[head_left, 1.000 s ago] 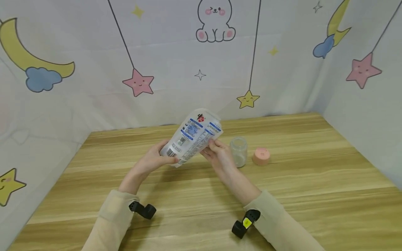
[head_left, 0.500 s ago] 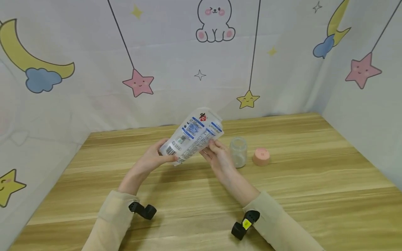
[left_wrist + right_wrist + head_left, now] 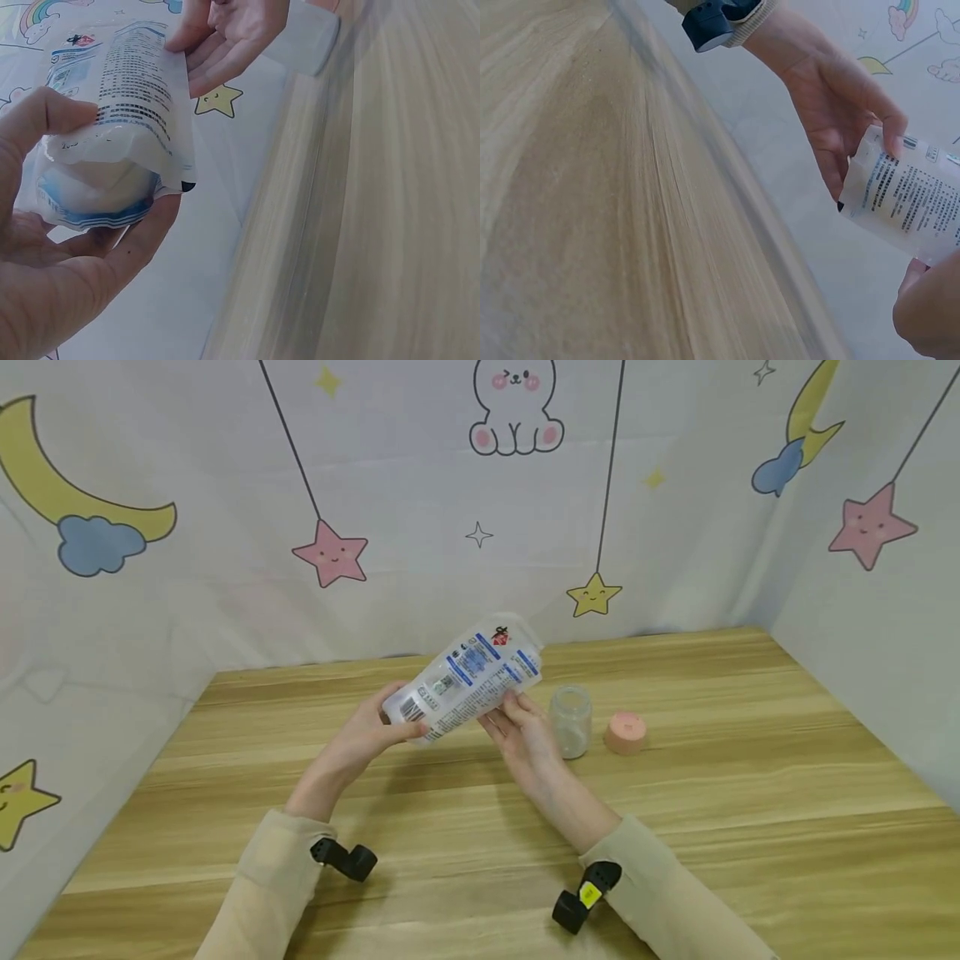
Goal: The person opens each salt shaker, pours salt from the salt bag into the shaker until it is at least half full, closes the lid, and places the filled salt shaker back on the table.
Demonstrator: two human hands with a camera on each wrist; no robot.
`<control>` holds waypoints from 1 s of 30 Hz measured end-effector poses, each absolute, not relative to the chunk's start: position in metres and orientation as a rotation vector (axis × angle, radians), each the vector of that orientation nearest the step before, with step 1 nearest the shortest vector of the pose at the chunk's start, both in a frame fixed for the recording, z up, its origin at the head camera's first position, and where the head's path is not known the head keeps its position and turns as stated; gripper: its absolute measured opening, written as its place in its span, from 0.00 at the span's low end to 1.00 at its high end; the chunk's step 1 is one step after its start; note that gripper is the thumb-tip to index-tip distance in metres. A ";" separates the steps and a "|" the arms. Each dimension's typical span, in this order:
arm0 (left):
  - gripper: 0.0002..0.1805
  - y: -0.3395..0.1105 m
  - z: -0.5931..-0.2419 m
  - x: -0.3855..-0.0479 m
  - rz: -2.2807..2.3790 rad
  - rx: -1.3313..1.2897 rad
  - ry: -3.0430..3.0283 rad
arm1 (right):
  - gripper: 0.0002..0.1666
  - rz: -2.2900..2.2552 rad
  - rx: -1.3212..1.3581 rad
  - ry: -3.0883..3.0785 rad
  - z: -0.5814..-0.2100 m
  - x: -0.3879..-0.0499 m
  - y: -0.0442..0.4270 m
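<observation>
while a printed white pouch (image 3: 467, 678) tilts above a wooden table (image 3: 465, 868), the left hand (image 3: 365, 732) curls its fingers round the near end and the right hand (image 3: 530, 742) pinches one edge, probably to steady its soft body.

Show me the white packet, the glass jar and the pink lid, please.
White packet (image 3: 467, 678), head view: its printed middle.
Glass jar (image 3: 572, 723), head view: its clear side.
Pink lid (image 3: 626, 734), head view: its middle.

White, blue-printed plastic pouch (image 3: 465, 678): bulging at its base
Pouch pose: held aloft, tilted, logo end upper right, barcode lower left
</observation>
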State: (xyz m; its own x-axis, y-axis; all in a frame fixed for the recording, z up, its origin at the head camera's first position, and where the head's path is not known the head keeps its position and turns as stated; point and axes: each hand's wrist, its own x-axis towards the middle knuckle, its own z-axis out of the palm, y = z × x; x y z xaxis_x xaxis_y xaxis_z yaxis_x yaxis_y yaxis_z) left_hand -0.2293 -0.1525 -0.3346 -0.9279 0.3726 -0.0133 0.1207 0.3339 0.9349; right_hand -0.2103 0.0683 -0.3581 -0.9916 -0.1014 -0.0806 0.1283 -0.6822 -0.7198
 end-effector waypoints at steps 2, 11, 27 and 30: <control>0.32 -0.152 -0.334 -0.230 1.642 0.454 2.366 | 0.24 -2.783 0.045 1.160 -0.359 -0.210 0.068; 0.32 -0.148 -0.326 -0.233 1.711 0.455 2.351 | 0.24 -2.843 0.016 1.064 -0.361 -0.208 0.067; 0.31 -0.143 -0.317 -0.235 1.781 0.398 2.341 | 0.24 -2.884 0.031 0.916 -0.362 -0.209 0.068; 0.30 -0.142 -0.317 -0.235 1.789 0.408 2.350 | 0.23 -2.895 0.048 0.895 -0.362 -0.209 0.068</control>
